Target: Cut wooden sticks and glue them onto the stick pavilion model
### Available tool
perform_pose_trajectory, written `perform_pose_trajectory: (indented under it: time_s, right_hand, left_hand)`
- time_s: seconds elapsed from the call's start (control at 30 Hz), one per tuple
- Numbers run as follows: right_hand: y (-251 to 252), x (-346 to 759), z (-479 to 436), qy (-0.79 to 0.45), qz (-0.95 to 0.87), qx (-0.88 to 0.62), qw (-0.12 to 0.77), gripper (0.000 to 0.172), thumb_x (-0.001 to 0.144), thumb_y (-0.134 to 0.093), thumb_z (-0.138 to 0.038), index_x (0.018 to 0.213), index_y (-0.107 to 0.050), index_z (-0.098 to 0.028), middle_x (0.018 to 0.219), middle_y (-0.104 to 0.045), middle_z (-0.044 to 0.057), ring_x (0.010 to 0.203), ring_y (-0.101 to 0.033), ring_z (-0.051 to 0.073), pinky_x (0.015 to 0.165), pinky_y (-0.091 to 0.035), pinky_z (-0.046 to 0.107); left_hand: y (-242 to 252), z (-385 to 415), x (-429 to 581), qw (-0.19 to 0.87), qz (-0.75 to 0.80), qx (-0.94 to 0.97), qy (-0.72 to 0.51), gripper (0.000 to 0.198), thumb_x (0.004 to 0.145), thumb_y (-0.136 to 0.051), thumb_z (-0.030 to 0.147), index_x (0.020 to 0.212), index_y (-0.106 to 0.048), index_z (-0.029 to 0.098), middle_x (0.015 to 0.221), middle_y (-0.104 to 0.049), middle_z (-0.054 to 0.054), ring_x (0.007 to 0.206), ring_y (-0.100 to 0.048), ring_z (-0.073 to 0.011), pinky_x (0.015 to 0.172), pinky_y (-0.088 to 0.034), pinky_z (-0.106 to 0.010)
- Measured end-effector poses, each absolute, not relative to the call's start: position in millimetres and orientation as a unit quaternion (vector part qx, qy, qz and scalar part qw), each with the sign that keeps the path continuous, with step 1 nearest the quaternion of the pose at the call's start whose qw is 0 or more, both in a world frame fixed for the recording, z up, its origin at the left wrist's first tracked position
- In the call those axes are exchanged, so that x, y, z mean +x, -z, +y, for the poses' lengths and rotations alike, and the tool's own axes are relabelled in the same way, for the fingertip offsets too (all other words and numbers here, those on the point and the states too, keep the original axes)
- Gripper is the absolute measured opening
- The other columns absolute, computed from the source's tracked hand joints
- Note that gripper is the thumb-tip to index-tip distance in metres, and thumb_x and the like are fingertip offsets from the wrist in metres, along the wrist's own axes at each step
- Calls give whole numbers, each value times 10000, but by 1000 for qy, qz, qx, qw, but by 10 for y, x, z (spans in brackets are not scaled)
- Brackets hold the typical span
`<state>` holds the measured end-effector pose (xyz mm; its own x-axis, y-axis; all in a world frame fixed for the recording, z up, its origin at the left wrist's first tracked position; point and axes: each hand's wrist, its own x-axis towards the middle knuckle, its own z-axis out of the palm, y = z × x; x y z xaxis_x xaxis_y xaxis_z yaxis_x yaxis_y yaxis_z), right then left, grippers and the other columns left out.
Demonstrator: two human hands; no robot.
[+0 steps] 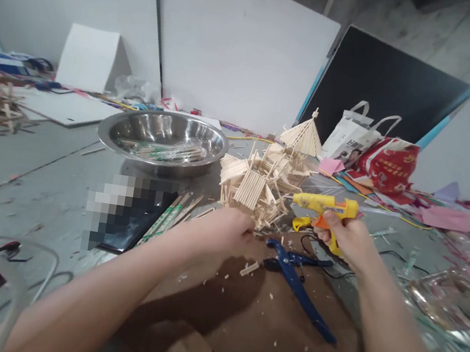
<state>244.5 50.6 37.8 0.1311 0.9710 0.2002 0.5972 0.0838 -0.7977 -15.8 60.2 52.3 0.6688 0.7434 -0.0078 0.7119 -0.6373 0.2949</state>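
My right hand (343,236) is wrapped round the handle of a yellow hot glue gun (323,203) with an orange trigger. Its nozzle points left at a model pagoda (255,188) built from thin wooden sticks, with a pointed roof at the back. Close to the model's front base is my left hand (234,226), its fingers curled and pointing down. What those fingers hold, if anything, is hidden. Blue-handled cutters (299,291) lie on the brown board (256,332) below the hands, beside short cut stick pieces (250,269).
A steel basin (111,133) with packaged sticks stands at the back left. Nearer are a dark flat tablet-like object (123,239) and loose sticks (167,216). On the right lie a red bag (391,164), coloured paper and a black cable. Stick scraps pile up far left.
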Motion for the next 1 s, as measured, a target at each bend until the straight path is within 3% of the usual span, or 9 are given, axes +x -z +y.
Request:
perform_pose_trajectory:
  time_s: [0.23, 0.43, 0.7, 1.0]
  right_hand:
    - [-186, 2447, 339, -372, -545, -642, 391, 405, 664, -457, -561, 685, -497, -158, 484, -513, -19, 364, -444, 59, 345, -343, 168]
    - [-22, 2477, 228, -427, -530, -639, 358, 363, 678, -477, -525, 740, -487, -167, 451, -498, -27, 332, -447, 60, 300, -335, 151]
    - [102, 2526, 219, -477, -528, -608, 353, 269, 718, -489, -440, 745, -473, -173, 455, -512, -32, 308, -425, 44, 277, -307, 131]
    - [176, 2601, 252, -485, -530, -597, 358, 282, 700, -516, -438, 713, -472, -160, 457, -532, -18, 301, -432, 46, 272, -307, 130]
  left_hand:
    - [-308, 282, -62, 120, 400, 909, -7, 257, 721, -352, 234, 730, -605, 188, 727, -622, -51, 584, -541, -141, 510, -381, -233]
    - [-133, 113, -192, 101, 459, 882, -37, 263, 734, -346, 247, 698, -603, 207, 712, -622, -53, 639, -558, -167, 569, -394, -261]
    - [37, 26, -346, 56, 560, 822, -87, 245, 747, -330, 269, 758, -569, 214, 767, -628, -43, 689, -563, -175, 567, -361, -258]
    - [103, 21, -568, -10, 661, 728, -182, 287, 774, -304, 342, 795, -565, 224, 824, -626, -35, 780, -546, -181, 598, -360, -251]
